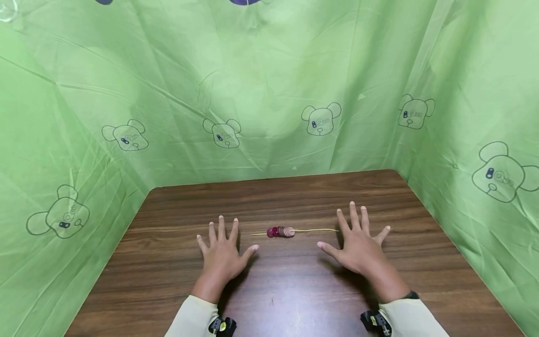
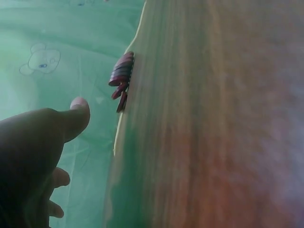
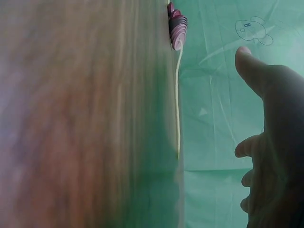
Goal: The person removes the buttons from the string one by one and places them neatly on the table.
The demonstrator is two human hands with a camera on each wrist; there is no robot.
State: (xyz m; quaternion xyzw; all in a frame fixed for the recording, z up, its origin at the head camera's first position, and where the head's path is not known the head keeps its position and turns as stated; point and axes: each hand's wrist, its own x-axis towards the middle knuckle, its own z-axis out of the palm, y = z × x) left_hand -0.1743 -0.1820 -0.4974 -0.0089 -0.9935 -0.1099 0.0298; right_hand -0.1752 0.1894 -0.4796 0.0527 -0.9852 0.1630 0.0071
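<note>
At a brown table (image 1: 294,199), empty hands (image 1: 222,260) (image 1: 361,248) spread wide, strung discs (image 1: 285,231) between, green curtain (image 1: 269,157) around

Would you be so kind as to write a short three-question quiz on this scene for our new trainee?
1. True or false: the left hand and the right hand both have spread fingers and hold nothing.
2. Where do the small discs lie?
A) In the left hand
B) On the table, between the hands
C) In the right hand
3. Fill in: in the head view, the longer free end of the yellow string extends toward the ____ hand.

Key: 1. True. 2. B. 3. Right.
</note>
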